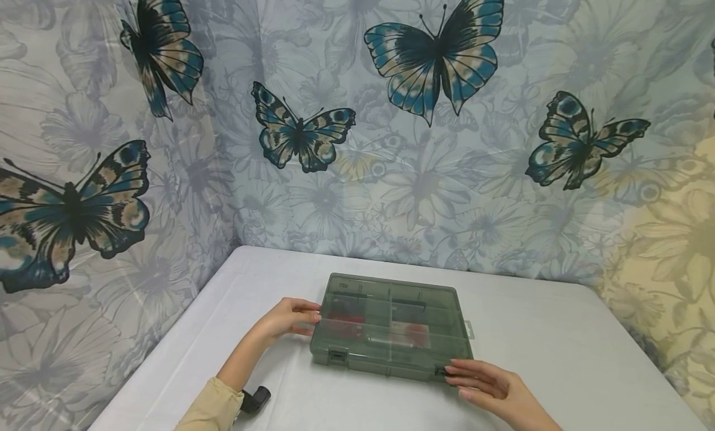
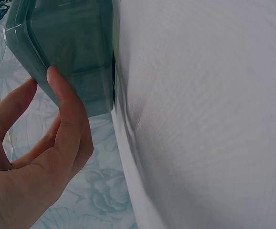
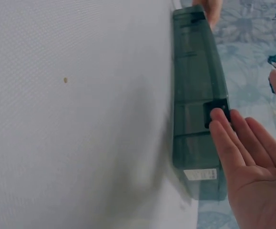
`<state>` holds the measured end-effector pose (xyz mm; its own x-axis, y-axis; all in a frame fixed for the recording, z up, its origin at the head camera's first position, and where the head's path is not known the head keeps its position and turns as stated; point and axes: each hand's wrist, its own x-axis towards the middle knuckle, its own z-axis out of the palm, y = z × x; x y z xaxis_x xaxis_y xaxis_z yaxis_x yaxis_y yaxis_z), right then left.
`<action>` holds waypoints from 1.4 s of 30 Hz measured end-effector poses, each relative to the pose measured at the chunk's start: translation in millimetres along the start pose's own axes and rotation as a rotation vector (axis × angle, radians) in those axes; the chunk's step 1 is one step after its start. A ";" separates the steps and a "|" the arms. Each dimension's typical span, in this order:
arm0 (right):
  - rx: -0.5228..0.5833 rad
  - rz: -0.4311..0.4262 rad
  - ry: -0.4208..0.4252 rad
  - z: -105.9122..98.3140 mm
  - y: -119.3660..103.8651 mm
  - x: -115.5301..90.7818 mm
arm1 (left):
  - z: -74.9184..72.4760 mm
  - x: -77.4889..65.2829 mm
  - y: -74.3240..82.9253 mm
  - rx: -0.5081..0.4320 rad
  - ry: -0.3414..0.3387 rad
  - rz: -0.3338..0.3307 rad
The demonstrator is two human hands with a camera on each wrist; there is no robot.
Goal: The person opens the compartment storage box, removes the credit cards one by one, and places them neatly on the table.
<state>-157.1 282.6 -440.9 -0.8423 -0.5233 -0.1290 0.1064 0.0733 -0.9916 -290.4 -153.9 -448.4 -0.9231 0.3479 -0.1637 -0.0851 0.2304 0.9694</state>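
A closed, see-through green plastic organizer box (image 1: 357,341) lies on the white-covered table, its lid down. Through the lid show dividers and red, pale and dark items, too blurred to identify. My left hand (image 1: 287,319) touches the box's left side with its fingertips; in the left wrist view that hand (image 2: 56,138) meets the edge and side wall, fingers slightly bent. At the front right corner, my right hand (image 1: 497,384) has its fingertips on the dark latch (image 3: 214,112). In the right wrist view the right hand's (image 3: 257,167) fingers are nearly straight. Another latch (image 1: 337,356) sits at the front left.
A small black object (image 1: 257,400) lies on the table (image 1: 536,331) beside my left sleeve (image 1: 212,406). A pale tab (image 1: 469,330) sticks out from the box's right side. Butterfly-patterned fabric (image 1: 391,189) hangs behind the table and on both sides.
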 end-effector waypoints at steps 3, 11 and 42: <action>0.007 -0.024 0.003 0.7 2.2 0.2 | 0.2 0.3 -0.3 0.001 0.004 -0.003; -0.026 -0.007 0.049 1.5 4.3 1.3 | 0.3 0.7 -0.6 0.005 0.009 -0.003; -0.106 0.040 0.073 4.0 18.9 -1.7 | 0.5 6.2 -5.0 0.014 0.032 -0.031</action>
<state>-151.6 281.4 -459.4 -0.8752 -0.4554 -0.1635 0.0871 0.1841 -0.9790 -295.5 -152.4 -454.4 -0.9318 0.3108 -0.1877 -0.1090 0.2537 0.9611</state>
